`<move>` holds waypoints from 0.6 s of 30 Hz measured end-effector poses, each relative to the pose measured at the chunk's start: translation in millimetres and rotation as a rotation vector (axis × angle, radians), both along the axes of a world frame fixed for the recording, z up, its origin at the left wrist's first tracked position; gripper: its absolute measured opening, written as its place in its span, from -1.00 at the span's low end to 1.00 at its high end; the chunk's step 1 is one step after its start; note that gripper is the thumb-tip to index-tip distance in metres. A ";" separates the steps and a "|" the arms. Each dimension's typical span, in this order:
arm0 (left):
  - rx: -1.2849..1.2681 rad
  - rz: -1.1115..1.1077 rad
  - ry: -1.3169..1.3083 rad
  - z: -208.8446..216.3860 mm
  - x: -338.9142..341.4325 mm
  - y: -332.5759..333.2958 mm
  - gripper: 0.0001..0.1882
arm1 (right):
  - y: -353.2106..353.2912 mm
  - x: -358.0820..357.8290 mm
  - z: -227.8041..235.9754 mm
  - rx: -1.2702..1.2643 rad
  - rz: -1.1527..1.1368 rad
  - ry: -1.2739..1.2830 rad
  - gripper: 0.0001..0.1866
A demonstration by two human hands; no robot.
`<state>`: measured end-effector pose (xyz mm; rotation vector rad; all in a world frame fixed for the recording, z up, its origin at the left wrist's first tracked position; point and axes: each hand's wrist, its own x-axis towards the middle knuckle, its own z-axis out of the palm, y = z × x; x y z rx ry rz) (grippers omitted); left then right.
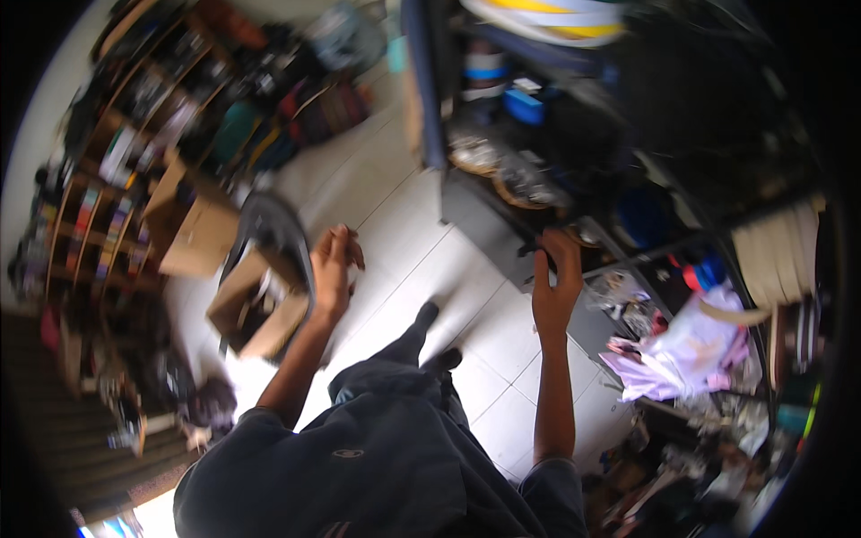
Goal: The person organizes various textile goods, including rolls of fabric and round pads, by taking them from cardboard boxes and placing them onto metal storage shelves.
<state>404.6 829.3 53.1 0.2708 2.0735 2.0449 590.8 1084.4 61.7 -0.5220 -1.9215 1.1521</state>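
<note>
My left hand (333, 273) is raised over the tiled floor, fingers loosely bent and somewhat apart, with nothing visible in it. Below and to its left stands an open cardboard box (280, 327) on a dark chair-like seat (269, 220). My right hand (560, 271) is lifted beside the dark shelf unit (489, 220) on the right. Its thumb and fingers curl toward each other around a small dark thing at their tips, too blurred to name. Clear-wrapped goods (529, 179) lie on the shelf just beyond that hand.
Another cardboard box (202, 235) stands at the left, before a wooden rack of small compartments (103, 224). Bags (323, 112) are piled at the far left. A lilac plastic bag (686, 350) bulges from the right shelves, near rolls of beige strap (776, 255). White tiles (489, 309) run between.
</note>
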 end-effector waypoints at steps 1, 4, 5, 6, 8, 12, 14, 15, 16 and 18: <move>0.016 0.112 -0.181 -20.6 21.0 -25.5 -0.68 | -20.6 -1.7 -19.9 -0.139 0.066 -0.046 -0.77; 0.001 0.230 -0.315 -62.6 68.3 -94.4 -0.60 | -79.9 4.1 -56.9 -0.433 0.259 -0.213 -0.81; 0.001 0.239 -0.375 -64.8 79.4 -111.4 -0.55 | -97.9 5.3 -64.9 -0.470 0.314 -0.253 -0.80; 0.009 0.281 -0.417 -71.8 86.9 -129.3 -0.52 | -115.6 2.5 -73.4 -0.501 0.370 -0.288 -0.78; 0.069 0.357 -0.448 -81.3 101.0 -163.9 -0.51 | -150.8 -2.9 -90.2 -0.602 0.509 -0.317 -0.75; 0.097 0.474 -0.487 -74.0 119.1 -232.7 -0.55 | -222.7 -25.8 -97.7 -0.690 0.748 -0.435 -0.74; 0.099 0.526 -0.368 -80.3 131.9 -270.7 -0.66 | -255.9 -40.1 -99.2 -0.632 0.878 -0.482 -0.75; 0.105 0.559 -0.337 -81.9 138.3 -288.2 -0.68 | -271.2 -46.1 -103.5 -0.591 0.936 -0.487 -0.76; 0.111 0.592 -0.305 -83.0 145.2 -306.0 -0.71 | -286.4 -52.0 -107.9 -0.551 0.992 -0.491 -0.76; 0.099 0.703 -0.293 -82.2 152.4 -355.5 -0.75 | -333.6 -64.8 -112.7 -0.560 1.036 -0.565 -0.77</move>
